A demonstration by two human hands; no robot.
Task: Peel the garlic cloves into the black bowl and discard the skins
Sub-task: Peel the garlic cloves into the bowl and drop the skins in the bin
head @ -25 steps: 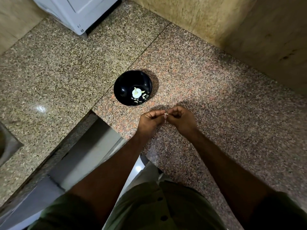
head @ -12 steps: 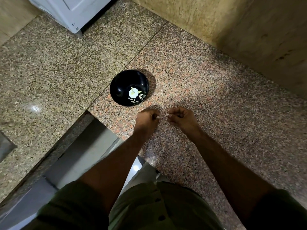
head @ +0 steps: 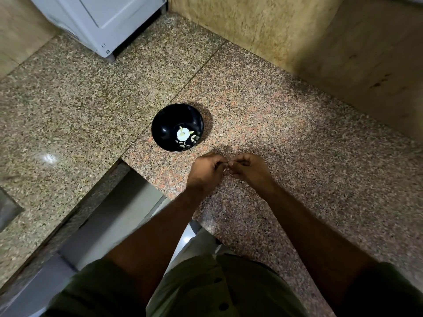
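You're mid-peel, left hand and right hand pinching a small pale garlic clove together; next, strip skin, drop clove into glossy round black bowl just beyond.

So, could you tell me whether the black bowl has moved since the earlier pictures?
No. The black bowl still sits with its left edge by the countertop seam, as before.

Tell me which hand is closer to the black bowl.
The left hand: it sits just below the black bowl rim, while the right hand lies farther along the counter, fingertips meeting the left's.
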